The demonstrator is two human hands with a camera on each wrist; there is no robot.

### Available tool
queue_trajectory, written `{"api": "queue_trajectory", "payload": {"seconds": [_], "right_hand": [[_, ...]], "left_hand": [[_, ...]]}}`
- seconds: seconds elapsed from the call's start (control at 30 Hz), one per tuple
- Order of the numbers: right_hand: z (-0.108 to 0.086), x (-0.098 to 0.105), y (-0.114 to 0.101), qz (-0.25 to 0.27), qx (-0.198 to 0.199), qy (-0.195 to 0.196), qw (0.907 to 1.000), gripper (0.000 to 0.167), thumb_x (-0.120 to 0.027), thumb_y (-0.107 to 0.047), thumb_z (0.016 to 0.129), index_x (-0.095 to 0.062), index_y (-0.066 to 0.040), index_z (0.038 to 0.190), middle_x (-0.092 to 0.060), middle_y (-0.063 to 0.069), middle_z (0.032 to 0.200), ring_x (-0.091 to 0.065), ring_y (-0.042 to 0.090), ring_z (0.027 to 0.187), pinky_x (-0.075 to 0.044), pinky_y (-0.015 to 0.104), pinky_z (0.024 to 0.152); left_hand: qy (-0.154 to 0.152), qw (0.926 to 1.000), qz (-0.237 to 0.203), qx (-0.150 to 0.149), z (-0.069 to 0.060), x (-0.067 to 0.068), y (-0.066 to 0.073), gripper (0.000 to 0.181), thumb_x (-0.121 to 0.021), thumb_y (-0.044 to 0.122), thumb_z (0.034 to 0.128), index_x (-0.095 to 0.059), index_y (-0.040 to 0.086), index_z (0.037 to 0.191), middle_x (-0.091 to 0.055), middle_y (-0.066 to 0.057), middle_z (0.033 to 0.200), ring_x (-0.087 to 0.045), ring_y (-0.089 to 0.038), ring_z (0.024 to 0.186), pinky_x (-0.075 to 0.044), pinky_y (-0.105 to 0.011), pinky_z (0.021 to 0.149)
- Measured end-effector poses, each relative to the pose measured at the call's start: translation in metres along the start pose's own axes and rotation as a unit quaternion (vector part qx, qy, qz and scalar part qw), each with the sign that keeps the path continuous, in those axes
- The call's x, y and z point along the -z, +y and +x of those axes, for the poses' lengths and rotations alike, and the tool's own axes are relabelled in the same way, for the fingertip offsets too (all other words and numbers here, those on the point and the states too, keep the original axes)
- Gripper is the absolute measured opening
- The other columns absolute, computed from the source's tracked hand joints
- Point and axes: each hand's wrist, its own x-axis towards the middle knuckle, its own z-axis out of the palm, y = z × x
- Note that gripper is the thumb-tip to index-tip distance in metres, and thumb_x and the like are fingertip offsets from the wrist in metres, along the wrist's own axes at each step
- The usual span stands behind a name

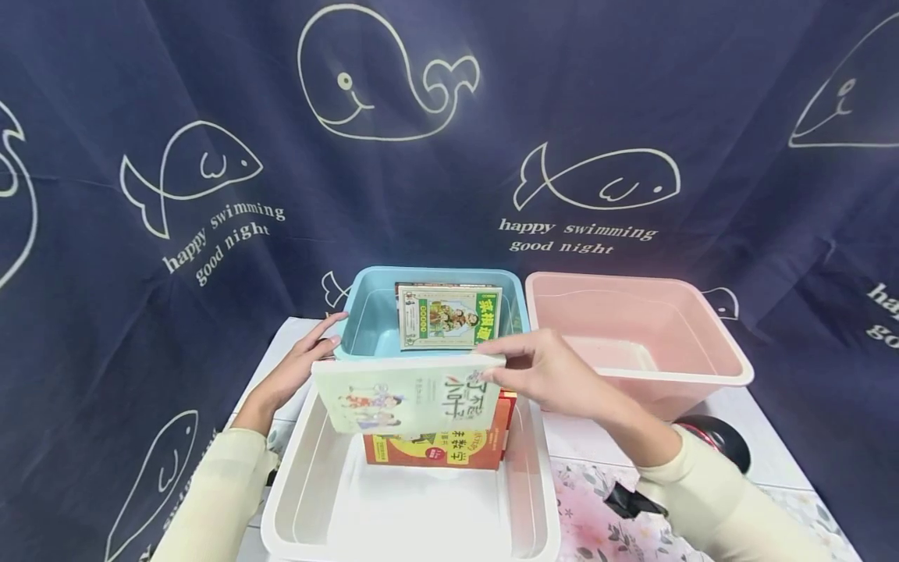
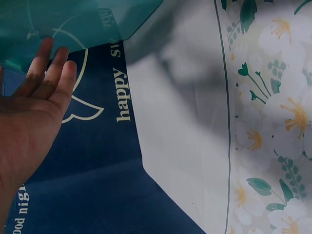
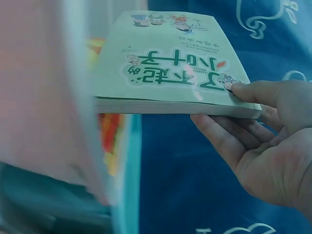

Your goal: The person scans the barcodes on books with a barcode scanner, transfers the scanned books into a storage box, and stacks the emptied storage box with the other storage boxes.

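Note:
A pale green book [image 1: 393, 402] with cartoon children on its cover is in my right hand [image 1: 544, 371], which pinches it at one corner. The right wrist view shows the thumb on the cover of the book [image 3: 165, 58] and fingers beneath. It is held above the white bin [image 1: 298, 488], partly covering a red and yellow book [image 1: 435, 455] standing inside. My left hand [image 1: 298, 367] is at the left rim of the blue bin [image 1: 361, 312], its fingers loosely extended in the left wrist view. Inside the blue bin leans a green and cream book [image 1: 449, 318], with another behind.
A pink bin [image 1: 632, 308] stands to the right of the blue one. Beside it lies a black rounded object [image 1: 723, 441], partly hidden by the right arm. A navy curtain [image 1: 421, 195] with fish drawings hangs behind. Floral cloth [image 1: 590, 499] covers part of the table.

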Motion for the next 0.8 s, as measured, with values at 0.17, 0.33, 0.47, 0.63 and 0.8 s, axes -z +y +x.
{"api": "queue_trajectory", "payload": {"seconds": [0.17,0.33,0.47,0.63,0.8], "right_hand": [[0.0,0.018,-0.008,-0.016,-0.005,0.034,0.9993,0.028,-0.078,-0.011,0.092,-0.078,-0.013,0.12,-0.08,0.004,0.104,-0.071,0.008,0.083,-0.059,0.023,0.072],[0.0,0.029,-0.011,0.003,-0.006,0.056,0.9984,0.03,-0.075,-0.005,0.092,-0.076,-0.006,0.122,-0.08,0.011,0.103,-0.072,0.01,0.077,-0.058,0.024,0.063],[0.0,0.036,-0.01,0.004,0.012,0.081,0.9966,0.03,-0.074,0.0,0.092,-0.075,-0.003,0.122,-0.079,0.014,0.106,-0.075,0.009,0.083,-0.06,0.023,0.07],[-0.002,0.044,-0.009,-0.007,0.011,0.117,0.9931,0.029,-0.074,-0.002,0.093,-0.075,-0.006,0.121,-0.08,0.013,0.106,-0.076,0.008,0.088,-0.06,0.02,0.081],[-0.005,0.051,-0.008,-0.001,0.012,0.161,0.987,0.03,-0.074,-0.007,0.094,-0.075,-0.008,0.124,-0.078,0.007,0.114,-0.076,0.009,0.09,-0.059,0.02,0.085]], "left_hand": [[-0.002,0.9999,-0.01,-0.003,0.001,0.0,0.0,0.057,-0.044,0.044,0.11,-0.028,0.035,0.164,-0.033,-0.013,0.168,-0.042,-0.035,0.148,-0.037,-0.058,0.118],[0.003,0.9999,-0.013,0.007,0.002,0.0,-0.003,0.058,-0.044,0.035,0.111,-0.025,0.03,0.165,-0.031,-0.01,0.17,-0.04,-0.036,0.149,-0.033,-0.06,0.121],[0.011,0.9998,-0.005,0.016,0.001,-0.001,-0.002,0.063,-0.045,0.035,0.1106,-0.019,0.024,0.167,-0.038,-0.02,0.164,-0.042,-0.038,0.146,-0.033,-0.06,0.121],[-0.002,0.9999,-0.006,0.008,0.0,-0.001,0.001,0.061,-0.046,0.039,0.1104,-0.022,0.028,0.166,-0.017,-0.012,0.174,-0.031,-0.04,0.153,-0.03,-0.062,0.122],[-0.007,0.9999,-0.005,0.006,-0.001,-0.001,0.004,0.059,-0.045,0.04,0.1106,-0.023,0.032,0.165,-0.011,-0.008,0.175,-0.032,-0.04,0.153,-0.03,-0.062,0.121]]}}
